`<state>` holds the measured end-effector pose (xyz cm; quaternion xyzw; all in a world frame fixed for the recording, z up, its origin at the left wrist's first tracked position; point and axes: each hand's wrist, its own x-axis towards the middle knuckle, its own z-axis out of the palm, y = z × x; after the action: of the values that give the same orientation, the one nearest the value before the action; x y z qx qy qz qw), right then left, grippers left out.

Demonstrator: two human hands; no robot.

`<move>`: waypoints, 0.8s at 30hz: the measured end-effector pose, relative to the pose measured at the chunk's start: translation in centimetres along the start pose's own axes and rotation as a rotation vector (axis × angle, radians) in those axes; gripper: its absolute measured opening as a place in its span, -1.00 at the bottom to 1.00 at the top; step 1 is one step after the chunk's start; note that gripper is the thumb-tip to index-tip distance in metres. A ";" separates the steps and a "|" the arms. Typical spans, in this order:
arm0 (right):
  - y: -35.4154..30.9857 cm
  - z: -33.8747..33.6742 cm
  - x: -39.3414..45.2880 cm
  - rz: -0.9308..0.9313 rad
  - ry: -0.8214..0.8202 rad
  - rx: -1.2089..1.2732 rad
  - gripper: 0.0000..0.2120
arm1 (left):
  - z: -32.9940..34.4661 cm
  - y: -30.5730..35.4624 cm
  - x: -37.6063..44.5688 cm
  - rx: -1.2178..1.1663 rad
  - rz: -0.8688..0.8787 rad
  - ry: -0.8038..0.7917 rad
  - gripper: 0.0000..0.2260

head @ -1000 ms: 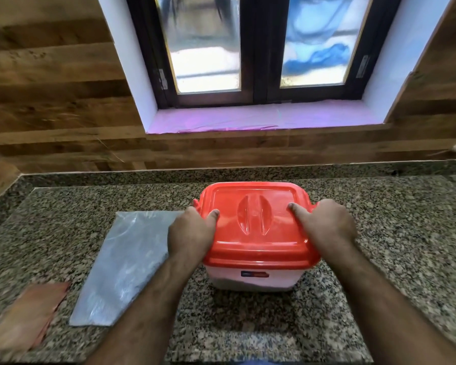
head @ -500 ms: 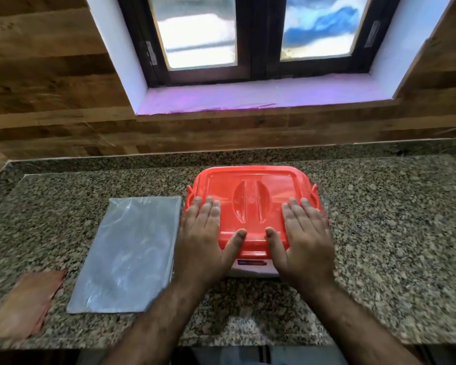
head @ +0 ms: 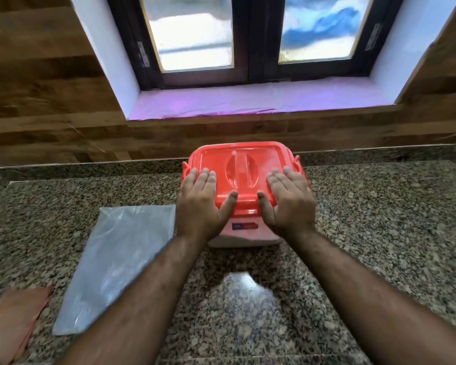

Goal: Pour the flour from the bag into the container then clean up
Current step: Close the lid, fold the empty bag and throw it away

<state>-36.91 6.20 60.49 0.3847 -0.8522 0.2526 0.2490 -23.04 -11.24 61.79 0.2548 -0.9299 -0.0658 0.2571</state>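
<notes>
A white container (head: pixel 245 234) with a red lid (head: pixel 241 164) stands on the granite counter, near the back wall. My left hand (head: pixel 199 201) lies flat on the lid's left front corner, fingers spread, thumb over the front edge. My right hand (head: pixel 287 201) lies flat on the right front corner in the same way. Both palms press on the lid and hold nothing. The empty clear plastic flour bag (head: pixel 116 262) lies flat on the counter to the left of the container, partly under my left forearm.
A reddish-brown cloth (head: pixel 11 320) lies at the counter's front left. The granite counter (head: pixel 379 233) runs wide to the right. A wood-panelled wall (head: pixel 37 101) and a window sill (head: pixel 248 101) rise behind the container.
My hands went from gripping the lid's sides to lying flat on top of it. The container now sits farther from me, closer to the back wall.
</notes>
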 end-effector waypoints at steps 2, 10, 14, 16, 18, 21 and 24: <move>0.4 1.2 2.9 0.011 -0.071 -0.009 -0.37 | 0.8 -0.5 3.2 0.003 -0.023 -0.055 -0.19; 2.0 5.0 10.8 0.114 -0.368 -0.062 -0.23 | 1.3 -1.4 13.2 0.094 -0.057 -0.491 0.04; 2.0 4.8 10.1 0.131 -0.362 -0.050 -0.18 | 1.3 -1.4 12.5 0.065 -0.068 -0.494 0.02; 1.6 4.6 9.3 0.168 -0.351 -0.030 -0.22 | 1.1 -1.3 11.7 0.007 -0.073 -0.446 -0.04; 0.6 4.7 7.1 0.200 -0.298 -0.017 -0.28 | 0.8 -1.3 9.9 -0.028 -0.026 -0.426 -0.15; -1.9 5.7 1.6 0.178 -0.218 0.022 -0.15 | 0.6 -2.6 4.6 -0.078 0.090 -0.430 -0.25; -6.4 7.7 -4.2 0.121 -0.362 0.115 -0.14 | 1.1 -6.2 -2.4 -0.202 0.113 -0.398 -0.28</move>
<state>-31.25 0.01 53.65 0.3856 -0.8888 0.2419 0.0538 -19.13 -15.35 58.25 0.1571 -0.9637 -0.1932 0.0963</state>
